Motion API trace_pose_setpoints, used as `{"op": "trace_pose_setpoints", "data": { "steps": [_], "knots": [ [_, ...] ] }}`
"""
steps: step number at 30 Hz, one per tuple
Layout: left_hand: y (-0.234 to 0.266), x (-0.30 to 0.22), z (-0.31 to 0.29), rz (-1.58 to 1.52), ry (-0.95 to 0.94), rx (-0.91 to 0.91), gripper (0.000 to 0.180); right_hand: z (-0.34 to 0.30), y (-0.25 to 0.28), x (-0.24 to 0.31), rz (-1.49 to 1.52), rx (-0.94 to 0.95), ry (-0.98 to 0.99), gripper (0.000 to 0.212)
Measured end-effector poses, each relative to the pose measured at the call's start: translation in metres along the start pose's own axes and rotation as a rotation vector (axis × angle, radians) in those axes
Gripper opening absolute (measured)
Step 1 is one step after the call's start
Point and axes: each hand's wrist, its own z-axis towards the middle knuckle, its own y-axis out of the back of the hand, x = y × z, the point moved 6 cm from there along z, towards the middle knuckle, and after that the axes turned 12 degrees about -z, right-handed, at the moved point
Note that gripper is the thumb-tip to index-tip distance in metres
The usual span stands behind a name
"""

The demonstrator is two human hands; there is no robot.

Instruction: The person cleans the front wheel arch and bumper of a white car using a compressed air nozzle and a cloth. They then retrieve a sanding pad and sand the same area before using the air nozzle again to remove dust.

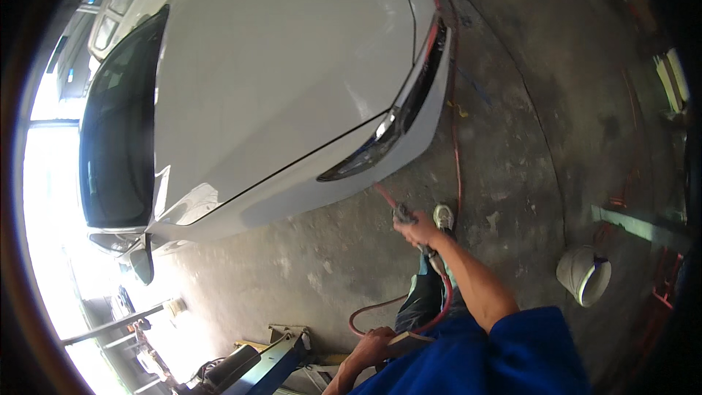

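My right hand [418, 230] is closed around a grey air blow gun [403, 213], whose front end points toward the car's front corner. A red air hose [447, 300] runs from the metal fitting at its lower end and loops down past my legs. Low in the view, my left hand [374, 346] is closed on a flat tan block [409, 343] close to my body. In front of me stands a pale grey-white car [278, 66]. Its dark headlight [365, 153] is nearest to the blow gun, with a duller grey patch [292, 201] on the fender beside it.
A white bucket [583, 276] stands on the concrete floor [504, 175] to my right. Hoses and cables trail across the floor. Metal equipment with a blue beam [270, 366] is at lower left. The car's side mirror [142, 262] sticks out at left.
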Motion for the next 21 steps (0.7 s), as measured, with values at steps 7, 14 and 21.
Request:
{"op": "trace_pose_setpoints", "data": {
  "steps": [7,14,21],
  "knots": [
    [0.013,0.057,0.030,0.065,-0.173,-0.181,0.031,-0.011,0.008,0.000,0.035,0.044,0.106,0.019],
    [0.015,-0.026,0.046,-0.013,-0.106,-0.343,0.028,-0.001,0.071,0.019,0.020,-0.107,0.054,0.014],
    [-0.001,-0.157,0.174,-0.115,-0.077,0.025,0.036,0.062,0.227,0.047,-0.255,-0.132,-0.012,0.033]
  ]
}}
